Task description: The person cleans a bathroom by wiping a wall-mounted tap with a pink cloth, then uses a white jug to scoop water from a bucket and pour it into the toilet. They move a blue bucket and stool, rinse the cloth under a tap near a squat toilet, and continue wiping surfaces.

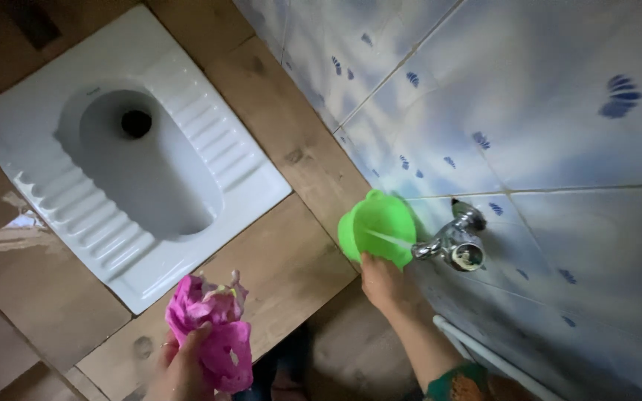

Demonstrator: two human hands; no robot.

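far left: a white squat toilet pan [124, 160] is set flush into a brown tiled floor [295, 152], its ribbed footrests running along both long sides, drain hole at the far end.

near left: the left hand [183, 364] is closed around a crumpled pink scrubbing cloth [213, 327], fingers wrapped about its lower part, so that the bulk of the cloth stands above the fist. the cloth hangs over the floor just near of the pan, apart from it.

centre right: the right hand [382, 282] is gripping a bright green plastic mug [378, 226] from below, mouth turned toward the tap. the mug sits just left of a chrome wall tap [456, 241], close to the spout; a thin stream of water [391, 239] crosses into it.

right: white wall tiles [559, 111] with blue leaf marks; a white pipe [484, 356] runs along the wall's foot, near the right forearm.

assessment of the step in hand, filling the mug: the mouth should be kept squarely under the stream and the mug held level, since the grip is at the base only and the load will grow. the flow looks thin, so splash risk appears low. the cloth is well apart from the mug, to its near left, and is best kept clear of the water.
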